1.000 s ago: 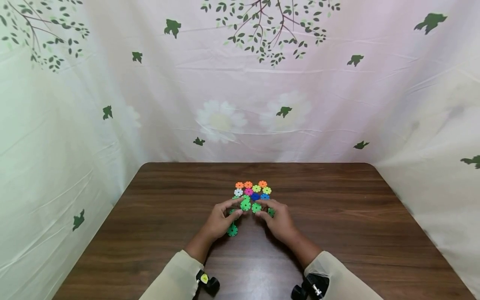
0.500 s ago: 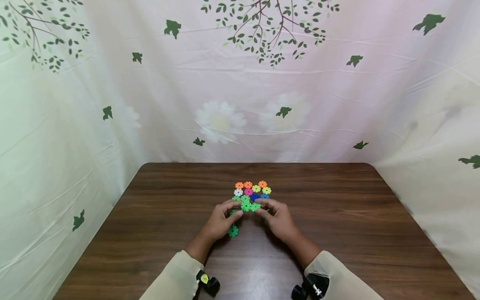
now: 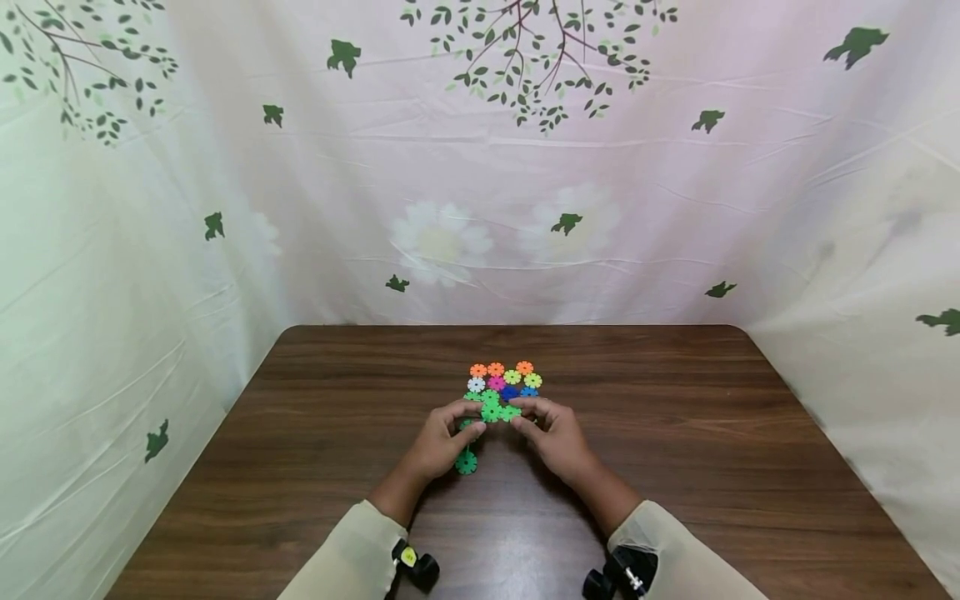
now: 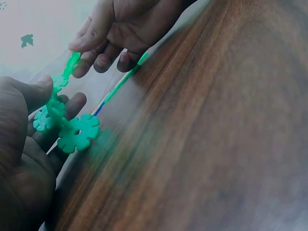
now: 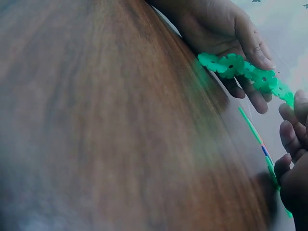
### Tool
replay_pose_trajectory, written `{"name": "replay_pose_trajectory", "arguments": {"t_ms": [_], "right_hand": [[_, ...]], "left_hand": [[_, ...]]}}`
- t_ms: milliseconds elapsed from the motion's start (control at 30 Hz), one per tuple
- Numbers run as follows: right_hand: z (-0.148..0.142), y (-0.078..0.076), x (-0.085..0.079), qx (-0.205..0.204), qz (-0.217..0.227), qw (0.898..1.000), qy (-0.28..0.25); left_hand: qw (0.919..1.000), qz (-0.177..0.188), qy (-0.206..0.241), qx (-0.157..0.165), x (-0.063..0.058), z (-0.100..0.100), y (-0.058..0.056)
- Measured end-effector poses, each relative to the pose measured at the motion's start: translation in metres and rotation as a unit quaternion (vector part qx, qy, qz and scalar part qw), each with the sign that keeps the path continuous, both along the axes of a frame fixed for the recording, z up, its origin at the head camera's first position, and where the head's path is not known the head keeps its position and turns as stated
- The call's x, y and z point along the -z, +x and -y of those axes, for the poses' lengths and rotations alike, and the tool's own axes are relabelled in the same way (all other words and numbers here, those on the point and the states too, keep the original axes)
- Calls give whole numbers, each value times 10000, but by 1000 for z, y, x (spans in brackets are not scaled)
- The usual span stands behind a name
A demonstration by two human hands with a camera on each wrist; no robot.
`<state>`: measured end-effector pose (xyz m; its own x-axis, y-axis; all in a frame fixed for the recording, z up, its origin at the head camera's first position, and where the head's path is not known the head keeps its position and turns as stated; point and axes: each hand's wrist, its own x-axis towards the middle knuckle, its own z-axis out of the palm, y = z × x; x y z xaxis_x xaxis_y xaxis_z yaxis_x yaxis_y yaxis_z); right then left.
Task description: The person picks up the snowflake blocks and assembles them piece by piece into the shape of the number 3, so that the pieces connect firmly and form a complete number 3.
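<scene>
- The green chain of flower-shaped discs (image 3: 491, 413) is held up between the two hands, above the brown table (image 3: 697, 450).
- The left hand (image 3: 441, 439) pinches the chain between thumb and fingers; the right hand (image 3: 558, 437) pinches its far end disc, thumb against finger, the other fingers bent loosely.
- Just beyond the hands lie orange discs (image 3: 496, 369), yellow discs (image 3: 532, 381), a white disc (image 3: 476, 385), a pink disc (image 3: 497, 383) and blue discs (image 3: 510, 392), close together.
- The right hand's fingers partly cover the nearest blue ones in the head view, and the left hand hides some of the chain.
- A pale printed cloth (image 3: 637, 275) hangs behind the table.
- Both wrist views show the gap beneath the chain and its discs set at differing angles, which the head view flattens; there, the loose discs shrink to a thin coloured line.
- The end disc seems joined to its neighbour, though blur leaves that uncertain.
</scene>
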<state>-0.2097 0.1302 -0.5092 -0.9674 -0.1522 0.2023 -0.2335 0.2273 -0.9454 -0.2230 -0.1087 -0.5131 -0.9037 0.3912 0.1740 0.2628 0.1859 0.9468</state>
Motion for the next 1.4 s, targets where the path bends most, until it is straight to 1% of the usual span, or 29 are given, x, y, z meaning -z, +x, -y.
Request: {"name": "replay_pose_trajectory", "arguments": {"t_ms": [67, 267, 367, 567, 633, 700, 733, 800, 867, 967, 1067, 1167, 1333, 1400], "right_hand": [[1, 0, 1, 42, -87, 9998, 158], [2, 1, 3, 26, -530, 9970, 572], [2, 1, 5, -12, -635, 9960, 628], [2, 2, 4, -52, -785, 9938, 780], [2, 2, 4, -22, -999, 9906, 930], [2, 1, 5, 39, -1401, 9835, 1140], [2, 0, 5, 73, -1660, 9781, 1256], [2, -1, 6, 153, -2213, 9640, 1469], [2, -2, 7, 197, -2669, 9495, 1639], [2, -2, 7, 191, -3046, 9354, 1788], [2, -1, 7, 163, -3182, 9288, 1891], [1, 0, 7, 226, -3323, 9251, 1824], [-1, -4, 9, 365, -3594, 9229, 1334], [-1, -6, 9, 363, -3698, 9215, 1133]], "left_hand": [[10000, -11, 8, 9, 0, 0, 0], [10000, -30, 36, 81, 1, 2, -1], [9999, -46, -12, 122, 2, 2, -1], [9996, -203, -103, 168, 3, 2, -1], [9996, -200, -103, 159, 3, 2, 0], [9996, -199, -98, 157, 3, 2, 0], [9996, -194, -89, 165, 3, 2, 0], [9995, -230, -76, 186, 3, 2, 0], [9994, -259, -47, 214, 2, 2, 0], [9993, -279, -30, 249, 2, 3, 0], [9991, -289, -18, 312, 1, 3, 1], [9989, -271, -22, 378, -1, 2, 3], [9988, -157, 45, 458, -2, 0, 4], [9984, -160, 104, 528, -2, 0, 4]]}}
